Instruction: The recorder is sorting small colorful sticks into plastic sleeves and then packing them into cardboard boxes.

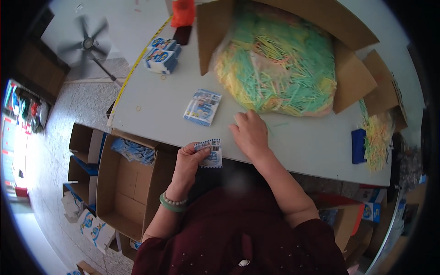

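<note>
My left hand [187, 161] pinches a small blue and white packet [213, 158] with zigzag edges, just off the table's front edge. To its right, my right hand [250, 134] rests low over the table, fingers curled together; what they hold, if anything, is hidden. A thin green stick [278, 124] lies beside that hand. Beyond it, a large clear bag of green, yellow and pink sticks [293, 68] leans out of an open cardboard box [357, 78]. A flat stack of similar blue and white packets [202, 107] lies on the grey table [165, 105] between the hands and the far side.
More bundled packets [162, 56], a dark phone [182, 35] and an orange object [183, 13] sit at the far left. An open carton [130, 188] with packets stands below the table's left. Loose sticks [376, 142] and a blue block [359, 146] lie right. A fan [87, 43] stands beyond.
</note>
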`<state>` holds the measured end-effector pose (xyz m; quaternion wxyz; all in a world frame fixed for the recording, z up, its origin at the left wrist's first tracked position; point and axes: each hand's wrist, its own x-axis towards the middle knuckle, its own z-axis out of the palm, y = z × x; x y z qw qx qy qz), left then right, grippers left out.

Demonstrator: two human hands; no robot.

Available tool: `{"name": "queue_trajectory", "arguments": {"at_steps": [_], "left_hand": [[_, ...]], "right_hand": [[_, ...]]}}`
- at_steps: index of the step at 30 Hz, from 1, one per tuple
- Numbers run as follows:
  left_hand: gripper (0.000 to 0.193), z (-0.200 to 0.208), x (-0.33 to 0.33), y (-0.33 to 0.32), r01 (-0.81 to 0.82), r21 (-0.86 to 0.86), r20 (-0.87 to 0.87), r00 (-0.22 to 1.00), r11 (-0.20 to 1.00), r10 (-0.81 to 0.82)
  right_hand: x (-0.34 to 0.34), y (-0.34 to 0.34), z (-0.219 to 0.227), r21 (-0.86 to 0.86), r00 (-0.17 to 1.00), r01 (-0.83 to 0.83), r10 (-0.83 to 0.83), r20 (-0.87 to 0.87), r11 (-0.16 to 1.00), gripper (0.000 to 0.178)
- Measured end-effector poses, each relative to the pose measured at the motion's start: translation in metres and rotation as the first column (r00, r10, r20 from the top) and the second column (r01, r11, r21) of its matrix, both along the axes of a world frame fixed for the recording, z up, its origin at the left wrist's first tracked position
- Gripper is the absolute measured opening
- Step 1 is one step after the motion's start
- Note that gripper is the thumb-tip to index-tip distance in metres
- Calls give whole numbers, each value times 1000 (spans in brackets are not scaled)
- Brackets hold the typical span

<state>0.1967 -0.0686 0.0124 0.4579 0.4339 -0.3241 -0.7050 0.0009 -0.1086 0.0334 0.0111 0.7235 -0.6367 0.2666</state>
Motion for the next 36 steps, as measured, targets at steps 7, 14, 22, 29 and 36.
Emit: {"name": "queue_trajectory", "arguments": {"at_steps": [7,14,22,29,36], "left_hand": [[15,20,-10,2,87,34,56,994,996,-89],[14,26,-22,4,190,1,87,978,982,-189],[8,20,-53,4,277,2,44,960,961,-277],[4,26,-60,0,368,-41,332,882,929,-335],[16,20,-92,-32,707,-512,850,499,489,168]], "right_hand": [[-22,-3,-10,57,996,-65,68,-55,996,2],[-134,26,-16,-57,987,-6,-4,-163,998,3],[-108,24,-20,335,983,183,-177,-48,924,12],[-86,33,-16,109,955,274,-284,91,956,22],[-104,34,-22,173,978,199,-207,28,965,14]]}}
